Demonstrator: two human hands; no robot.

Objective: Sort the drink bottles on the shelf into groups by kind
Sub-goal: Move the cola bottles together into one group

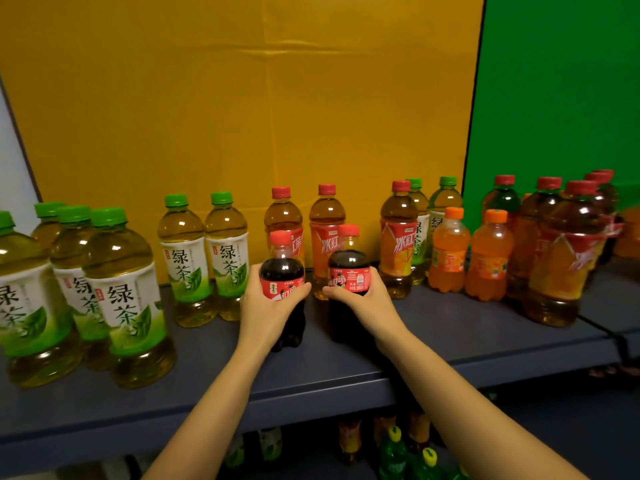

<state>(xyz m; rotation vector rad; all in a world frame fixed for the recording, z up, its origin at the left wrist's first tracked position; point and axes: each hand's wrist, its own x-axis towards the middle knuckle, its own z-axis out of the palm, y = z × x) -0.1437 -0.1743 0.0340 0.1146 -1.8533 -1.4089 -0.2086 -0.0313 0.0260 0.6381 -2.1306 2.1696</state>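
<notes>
On the shelf (450, 341), hands grip two cola bottles (282, 271) (dark liquid).

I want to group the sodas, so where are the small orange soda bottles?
In the head view the two small orange soda bottles with orange caps stand right of centre on the dark shelf, between a red-capped iced tea bottle and the right-hand tea cluster.

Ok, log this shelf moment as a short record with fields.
left hand: gripping the left cola bottle
right hand: gripping the right cola bottle
shelf left: green tea bottles
behind colas: iced red tea bottles
right of centre: two orange soda bottles
surface: dark shelf
</notes>
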